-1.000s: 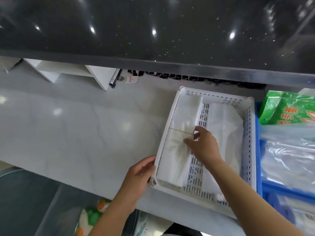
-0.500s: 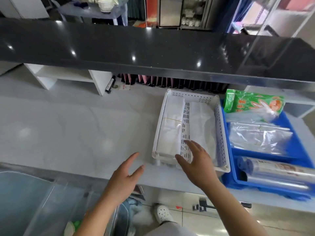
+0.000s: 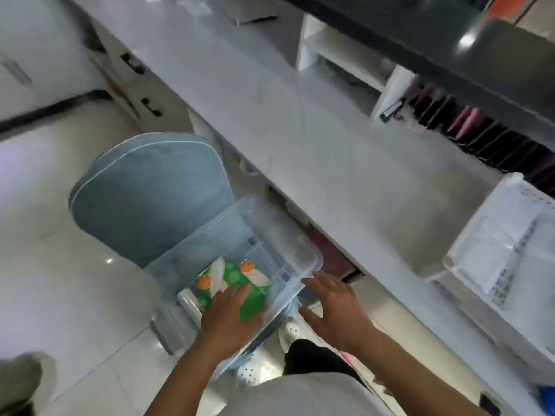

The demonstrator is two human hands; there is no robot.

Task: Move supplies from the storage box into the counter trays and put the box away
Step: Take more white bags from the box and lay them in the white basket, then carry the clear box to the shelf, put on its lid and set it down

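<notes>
Clear storage box (image 3: 255,247) sat on blue chair (image 3: 150,199), under counter edge. Left hand (image 3: 228,316) lay flat on green packet (image 3: 237,283) inside, not gripping. Right hand (image 3: 333,307) spread, empty, near rim. Best pinch packet edge, lift straight, carry toward white tray (image 3: 468,244).

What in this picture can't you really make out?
All from the head view:
- Whether the left hand grips the green packet in the clear box: motion blur.
- Whether the right hand touches the box rim: blurred.
- The white tray: cut off by the right edge.
- The items under the dark shelf: too blurred.
</notes>
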